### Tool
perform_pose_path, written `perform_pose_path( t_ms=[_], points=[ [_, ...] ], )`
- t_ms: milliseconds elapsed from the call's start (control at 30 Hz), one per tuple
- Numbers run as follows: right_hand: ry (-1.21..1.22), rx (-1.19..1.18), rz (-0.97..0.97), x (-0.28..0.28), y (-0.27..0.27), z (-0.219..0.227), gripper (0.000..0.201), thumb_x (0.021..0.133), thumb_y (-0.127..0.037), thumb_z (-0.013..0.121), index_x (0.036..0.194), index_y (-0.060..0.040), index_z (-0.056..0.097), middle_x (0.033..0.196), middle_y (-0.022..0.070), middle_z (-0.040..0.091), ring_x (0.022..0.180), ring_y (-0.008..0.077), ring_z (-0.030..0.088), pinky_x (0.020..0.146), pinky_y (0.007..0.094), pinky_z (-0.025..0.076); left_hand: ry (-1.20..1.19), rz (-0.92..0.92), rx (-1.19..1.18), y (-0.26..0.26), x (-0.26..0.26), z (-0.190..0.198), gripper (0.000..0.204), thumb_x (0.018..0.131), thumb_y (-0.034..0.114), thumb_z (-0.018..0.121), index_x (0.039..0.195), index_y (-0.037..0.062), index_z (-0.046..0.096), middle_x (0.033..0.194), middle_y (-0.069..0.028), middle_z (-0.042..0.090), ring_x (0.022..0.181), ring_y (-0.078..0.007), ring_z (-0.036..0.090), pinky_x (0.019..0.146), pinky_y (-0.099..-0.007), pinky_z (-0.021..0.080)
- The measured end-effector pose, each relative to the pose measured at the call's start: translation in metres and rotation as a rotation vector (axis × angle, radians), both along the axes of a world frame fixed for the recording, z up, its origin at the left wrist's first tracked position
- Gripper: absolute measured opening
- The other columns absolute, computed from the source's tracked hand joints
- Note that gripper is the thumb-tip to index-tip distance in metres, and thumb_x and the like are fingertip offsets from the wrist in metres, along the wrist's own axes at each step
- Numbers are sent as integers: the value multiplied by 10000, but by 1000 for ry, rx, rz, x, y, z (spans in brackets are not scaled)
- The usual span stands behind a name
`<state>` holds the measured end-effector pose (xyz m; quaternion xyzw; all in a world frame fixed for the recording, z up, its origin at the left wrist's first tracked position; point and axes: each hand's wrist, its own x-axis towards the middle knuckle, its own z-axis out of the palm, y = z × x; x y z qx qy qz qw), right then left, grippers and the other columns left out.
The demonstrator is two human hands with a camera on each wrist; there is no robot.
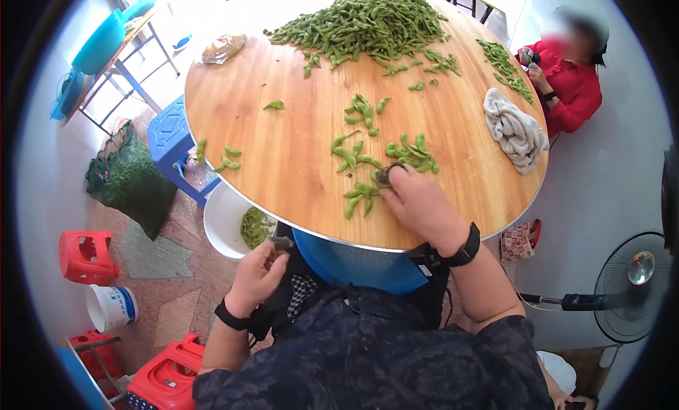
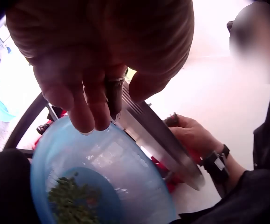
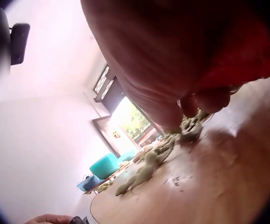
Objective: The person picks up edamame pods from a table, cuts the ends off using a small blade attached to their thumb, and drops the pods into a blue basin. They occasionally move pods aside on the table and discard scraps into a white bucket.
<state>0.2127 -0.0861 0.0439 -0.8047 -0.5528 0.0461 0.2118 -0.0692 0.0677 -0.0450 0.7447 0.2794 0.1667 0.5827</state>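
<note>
Over the table's near edge, the left hand [image 1: 258, 275] hangs with relaxed fingers beside a white bowl [image 1: 218, 222]; a dark cover [image 1: 281, 244] sits on one fingertip. The left wrist view shows this hand [image 2: 102, 84] above a blue basin [image 2: 139, 182] with green pieces inside, thumb apart from the fingers. On the round wooden table [image 1: 283, 176], the right hand [image 1: 424, 205], also with a dark finger cover [image 1: 390, 172], pinches at a green pod among small clusters of pods [image 1: 411, 154]. In the right wrist view its fingers [image 3: 211, 100] partly hide the pods [image 3: 146, 172].
A big heap of pods [image 1: 368, 24] lies at the table's far side. A cloth [image 1: 516, 130] lies at right, near a person in red [image 1: 576, 91]. Stools, blue [image 1: 170, 130] and red [image 1: 88, 256], stand at left; a fan [image 1: 633, 290] stands at right.
</note>
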Motion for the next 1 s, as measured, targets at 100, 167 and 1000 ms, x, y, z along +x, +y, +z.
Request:
perform_pose_path(
  t_ms=[100, 167, 1000],
  points=[
    [153, 127, -101, 7, -21, -7, 195, 853, -118, 600, 1022, -30, 556, 885, 184, 582, 790, 349, 606, 660, 412, 490, -60, -241, 76, -18, 24, 25, 159, 881, 39, 587, 1030, -6, 622, 744, -10, 579, 625, -35, 503, 558, -199, 419],
    [412, 207, -190, 11, -36, -8, 247, 858, -100, 588, 1093, -24, 578, 837, 148, 591, 724, 266, 582, 642, 340, 471, -99, -339, 96, -28, 42, 40, 157, 877, 39, 592, 1024, -1, 628, 749, -15, 583, 624, -38, 506, 560, -202, 422],
    [1137, -63, -99, -63, -88, 2, 68, 923, -54, 424, 935, 2, 387, 662, 82, 539, 561, 168, 546, 519, 300, 434, -2, -610, -349, -81, 86, 47, 216, 983, 164, 464, 821, 29, 507, 680, 13, 433, 596, -62, 436, 517, -251, 397]
  ],
)
